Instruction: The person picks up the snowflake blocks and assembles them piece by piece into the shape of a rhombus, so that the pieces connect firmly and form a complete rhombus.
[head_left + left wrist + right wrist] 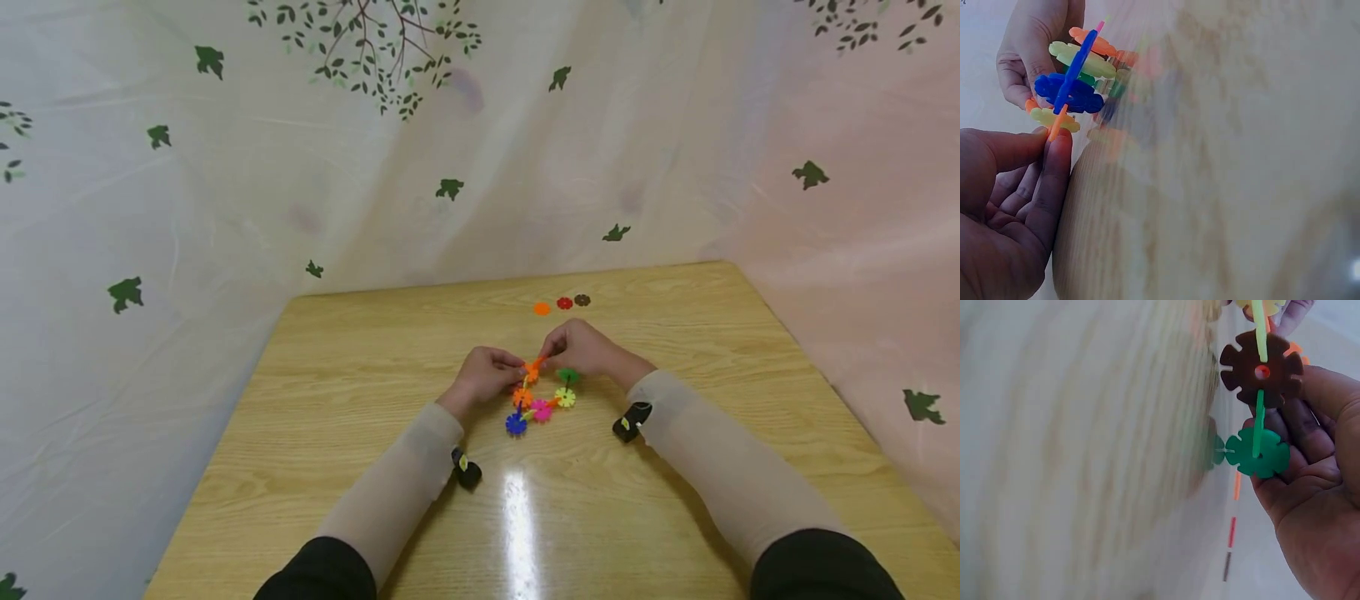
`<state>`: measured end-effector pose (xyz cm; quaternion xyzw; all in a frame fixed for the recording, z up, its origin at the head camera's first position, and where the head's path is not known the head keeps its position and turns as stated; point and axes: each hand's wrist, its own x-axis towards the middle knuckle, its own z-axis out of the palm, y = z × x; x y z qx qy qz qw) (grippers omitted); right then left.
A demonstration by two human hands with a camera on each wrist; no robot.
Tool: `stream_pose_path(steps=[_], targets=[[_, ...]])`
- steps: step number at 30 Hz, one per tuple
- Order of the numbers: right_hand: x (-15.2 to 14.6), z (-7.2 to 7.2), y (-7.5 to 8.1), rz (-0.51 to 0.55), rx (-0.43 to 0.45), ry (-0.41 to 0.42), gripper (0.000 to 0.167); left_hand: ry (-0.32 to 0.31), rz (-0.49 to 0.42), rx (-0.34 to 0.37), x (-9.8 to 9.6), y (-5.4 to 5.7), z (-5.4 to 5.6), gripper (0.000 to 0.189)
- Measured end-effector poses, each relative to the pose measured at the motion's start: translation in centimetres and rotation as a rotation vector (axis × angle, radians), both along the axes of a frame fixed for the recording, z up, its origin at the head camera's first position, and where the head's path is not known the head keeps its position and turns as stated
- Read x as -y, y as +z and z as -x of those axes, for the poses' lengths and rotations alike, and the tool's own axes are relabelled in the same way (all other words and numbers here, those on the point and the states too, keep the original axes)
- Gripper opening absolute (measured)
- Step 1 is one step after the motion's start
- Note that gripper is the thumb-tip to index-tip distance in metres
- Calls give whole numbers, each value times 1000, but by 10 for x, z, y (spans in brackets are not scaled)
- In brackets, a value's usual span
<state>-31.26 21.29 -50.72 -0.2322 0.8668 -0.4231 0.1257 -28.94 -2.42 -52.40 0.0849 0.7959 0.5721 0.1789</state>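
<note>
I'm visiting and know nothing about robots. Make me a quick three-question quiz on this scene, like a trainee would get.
1. How many loose discs lie near the far edge of the table?

2. True or false: the left hand pinches an orange disc.

3. Which is nearer the green disc: (a) the left hand or (b) the right hand?

Key: 1. Three. 2. True. 3. (b).
</note>
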Motion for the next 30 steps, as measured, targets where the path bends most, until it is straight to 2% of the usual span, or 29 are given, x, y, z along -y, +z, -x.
stream_pose_path(steps=[8,16,25,30], targets=[[-1,-1,-8,64,-7,7,5,20,-46,33,0,-1,0,15],[0,-2,-14,120,17,-33,6,28,-65,48,0,-1,0,16],[7,-6,-12,45,-70,-69,15,43,-62,45,-2,-1,-1,15],[11,-8,-10,35,-87,-69,16,63,-66,50,-2,0,-1,12]])
